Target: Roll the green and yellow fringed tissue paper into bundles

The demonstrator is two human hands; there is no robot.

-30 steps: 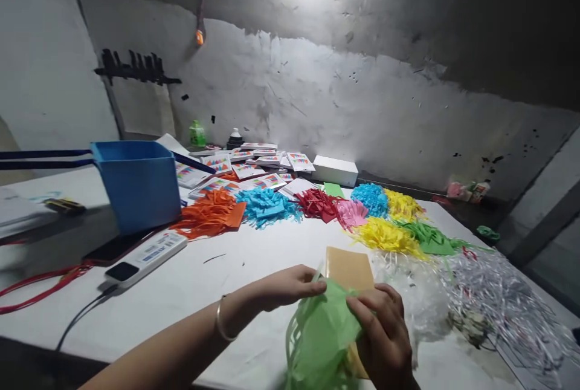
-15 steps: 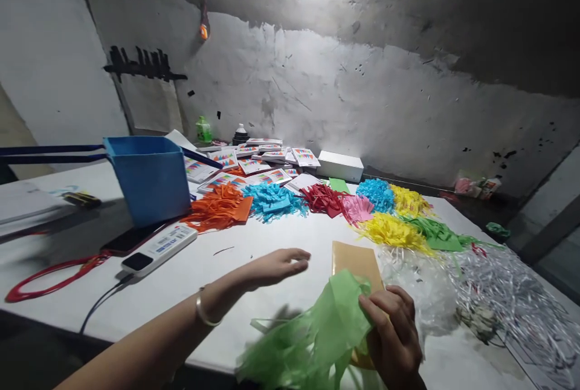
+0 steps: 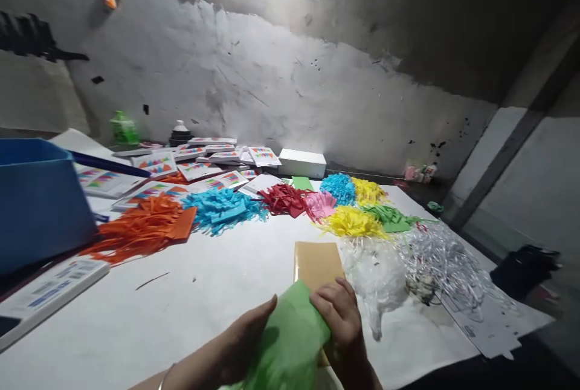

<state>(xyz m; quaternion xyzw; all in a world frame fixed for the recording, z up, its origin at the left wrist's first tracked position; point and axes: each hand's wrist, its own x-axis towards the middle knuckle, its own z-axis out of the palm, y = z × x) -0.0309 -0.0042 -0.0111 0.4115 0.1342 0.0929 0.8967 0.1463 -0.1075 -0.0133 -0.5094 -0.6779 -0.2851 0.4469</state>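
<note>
A piece of green tissue paper (image 3: 290, 335) with a fringed lower part hangs in front of me, near the table's front edge. My right hand (image 3: 339, 317) grips its upper right side, fingers curled over the paper. At the paper's left edge is my left hand (image 3: 244, 341), thumb raised along it and the other fingers mostly hidden behind the sheet. A tan card (image 3: 317, 260) lies under and behind the green paper. Just right of my right hand sits a heap of clear plastic (image 3: 376, 275).
Fringed paper bundles line the table's back: orange (image 3: 149, 227), blue (image 3: 224, 207), red (image 3: 287, 198), pink (image 3: 321, 204), yellow (image 3: 356, 221), green (image 3: 389, 219). Printed packets (image 3: 217, 181) pile behind. A blue bin (image 3: 40, 208) stands left; silver strips (image 3: 444, 263) spread right.
My left hand has come in from the left to the green paper's edge. The paper now hangs more upright. The view has swung right.
</note>
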